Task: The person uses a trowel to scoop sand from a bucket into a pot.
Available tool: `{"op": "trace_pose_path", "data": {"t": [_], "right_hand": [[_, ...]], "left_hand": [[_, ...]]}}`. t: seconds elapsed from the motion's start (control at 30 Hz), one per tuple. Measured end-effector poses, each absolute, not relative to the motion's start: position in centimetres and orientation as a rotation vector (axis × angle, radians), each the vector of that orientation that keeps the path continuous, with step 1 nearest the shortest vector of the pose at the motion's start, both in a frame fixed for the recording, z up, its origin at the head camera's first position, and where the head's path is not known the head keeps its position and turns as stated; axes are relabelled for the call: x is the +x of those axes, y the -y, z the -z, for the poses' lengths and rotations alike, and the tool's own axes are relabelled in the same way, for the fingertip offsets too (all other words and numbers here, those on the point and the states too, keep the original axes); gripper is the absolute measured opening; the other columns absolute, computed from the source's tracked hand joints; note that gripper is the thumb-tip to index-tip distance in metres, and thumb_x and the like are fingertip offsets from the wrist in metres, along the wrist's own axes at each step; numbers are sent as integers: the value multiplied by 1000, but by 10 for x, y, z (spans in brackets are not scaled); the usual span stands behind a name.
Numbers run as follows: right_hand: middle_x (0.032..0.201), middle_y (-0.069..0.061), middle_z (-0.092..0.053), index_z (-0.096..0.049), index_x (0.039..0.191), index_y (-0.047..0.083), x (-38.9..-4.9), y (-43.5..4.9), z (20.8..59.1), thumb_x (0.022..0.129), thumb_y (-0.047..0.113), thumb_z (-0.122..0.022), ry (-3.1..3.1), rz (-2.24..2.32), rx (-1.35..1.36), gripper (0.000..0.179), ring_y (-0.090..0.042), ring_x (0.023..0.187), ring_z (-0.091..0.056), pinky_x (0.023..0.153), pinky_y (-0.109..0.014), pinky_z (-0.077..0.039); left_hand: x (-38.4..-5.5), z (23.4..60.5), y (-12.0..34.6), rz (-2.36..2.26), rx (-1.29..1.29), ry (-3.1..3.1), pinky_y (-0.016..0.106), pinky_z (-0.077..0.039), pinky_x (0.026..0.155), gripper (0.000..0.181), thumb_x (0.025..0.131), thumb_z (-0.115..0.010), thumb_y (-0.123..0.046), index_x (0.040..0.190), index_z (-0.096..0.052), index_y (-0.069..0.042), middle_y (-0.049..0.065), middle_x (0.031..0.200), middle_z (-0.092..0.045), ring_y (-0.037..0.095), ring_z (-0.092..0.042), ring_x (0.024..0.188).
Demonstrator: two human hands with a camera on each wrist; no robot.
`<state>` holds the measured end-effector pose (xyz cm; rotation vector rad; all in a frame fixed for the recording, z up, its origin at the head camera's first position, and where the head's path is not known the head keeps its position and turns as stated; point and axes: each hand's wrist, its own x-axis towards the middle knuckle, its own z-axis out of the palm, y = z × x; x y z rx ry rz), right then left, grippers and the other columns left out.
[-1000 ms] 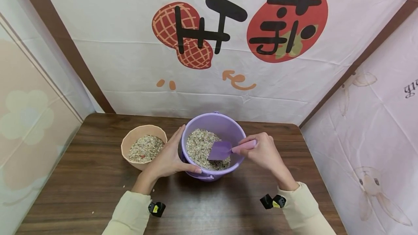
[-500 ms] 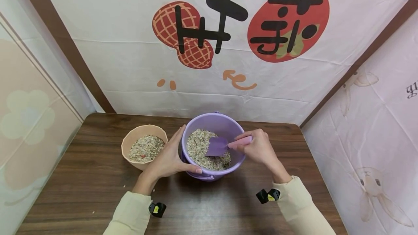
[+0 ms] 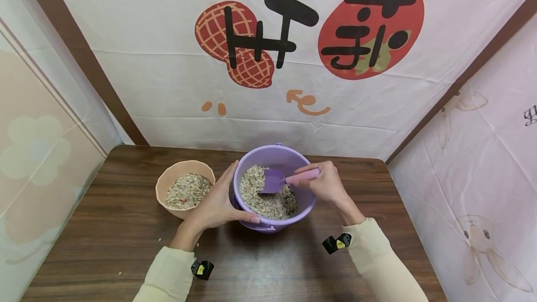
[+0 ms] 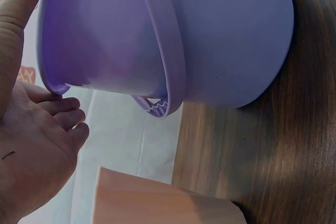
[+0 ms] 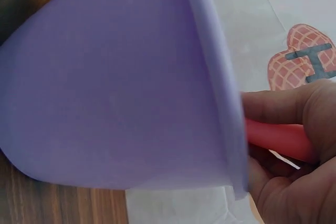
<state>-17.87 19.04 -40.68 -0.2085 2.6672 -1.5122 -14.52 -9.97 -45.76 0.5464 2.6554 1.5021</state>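
Observation:
A purple bucket (image 3: 302, 209) holds a pale, speckled, grain-like mix (image 3: 272, 205). My right hand (image 3: 328, 184) grips the pink handle of a small shovel (image 3: 273, 181); its purple blade lies in the mix inside the bucket. In the right wrist view, the bucket wall hides the blade, while the fingers close round the handle (image 5: 281, 139). At the bucket's left side, my left hand (image 3: 216, 206) rests on the rim, thumb stretched along the front and fingers extended along the side. The left wrist view shows the lesser fingers (image 4: 65, 114) loosely bent, off the wall.
To the left of the bucket stands a peach-coloured faceted bowl (image 3: 162, 189) containing a similar mix. Both stand on a dark wooden table (image 3: 105, 227), with a few crumbs at left. A printed white cloth (image 3: 168, 83) hangs behind, and more cloth flanks both sides.
My right hand has moved left and slightly away from me, carrying the shovel deeper into the bucket. Its blade has pushed through the mix, leaving a darker patch. The left hand stays put.

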Motion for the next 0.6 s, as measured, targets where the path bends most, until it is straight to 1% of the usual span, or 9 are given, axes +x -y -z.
{"op": "trace_pose_path", "data": {"t": [0.23,0.33,0.43,0.6], "right_hand": [[83,-2,-77,-83,93,5,-184,-189,409,76,9,-90,-2613,1568,-231,19,-18,83,-75,75,-27,-59],[83,-5,-77,-81,97,1,-186,-189,410,76,8,-89,-2570,1598,-237,23,-19,81,-75,72,-29,-60],[85,-7,-77,-79,101,-4,-187,-189,411,77,7,-88,-2535,1622,-253,28,-21,79,-75,70,-30,-61],[89,-6,-78,-79,101,-3,-189,-189,413,79,7,-86,-2495,1629,-320,26,-20,86,-75,76,-26,-59]], "left_hand": [[-145,457,100,-1498,524,-2651,60,-23,118,153,48,-99,-57,164,-10,-12,17,167,-15,37,-21,150],[-145,457,100,-1502,533,-2657,61,-23,117,153,48,-99,-57,164,-10,-11,19,167,-16,39,-22,150],[-145,456,100,-1509,531,-2649,60,-24,117,153,48,-99,-57,164,-11,-13,18,167,-17,37,-22,150],[-146,456,99,-1512,533,-2643,60,-24,117,153,48,-99,-57,164,-10,-13,19,167,-16,36,-23,150]]}}
